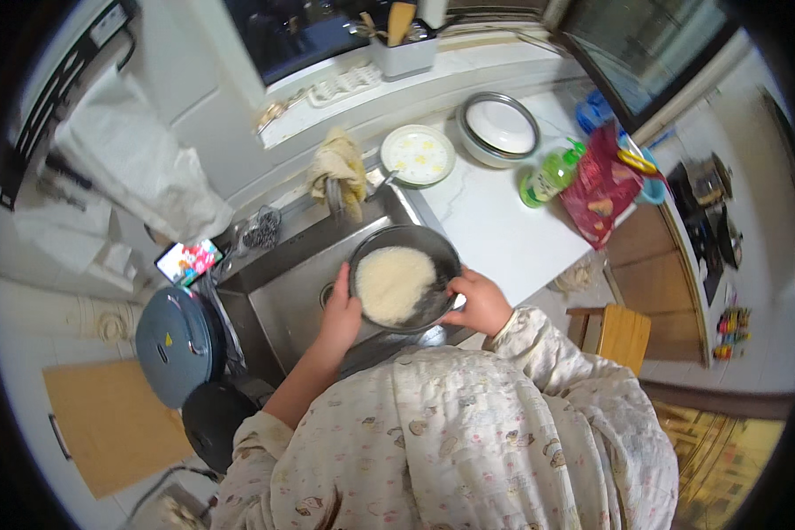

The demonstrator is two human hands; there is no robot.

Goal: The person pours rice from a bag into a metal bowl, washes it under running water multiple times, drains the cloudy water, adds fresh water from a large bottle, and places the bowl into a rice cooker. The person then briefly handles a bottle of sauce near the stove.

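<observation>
A round dark pot (442, 252) is held over the right part of a stainless steel sink (285, 298). Pale grains that look like rice (394, 281) lie in it, heaped toward the left, with the dark bottom showing at the right. My left hand (343, 308) grips the pot's left rim, fingers along the outside. On the opposite side, my right hand (480, 301) holds the rim between thumb and fingers. Behind the pot, a cloth (338, 165) is draped over the faucet (333, 195).
Patterned plates (417, 156), stacked bowls (500, 126), a green pump bottle (548, 179) and a red bag (603, 192) stand on the right counter. Left of the sink are a lit phone (189, 262) and a blue-grey round appliance (172, 348). A wooden stool (623, 338) is at the right.
</observation>
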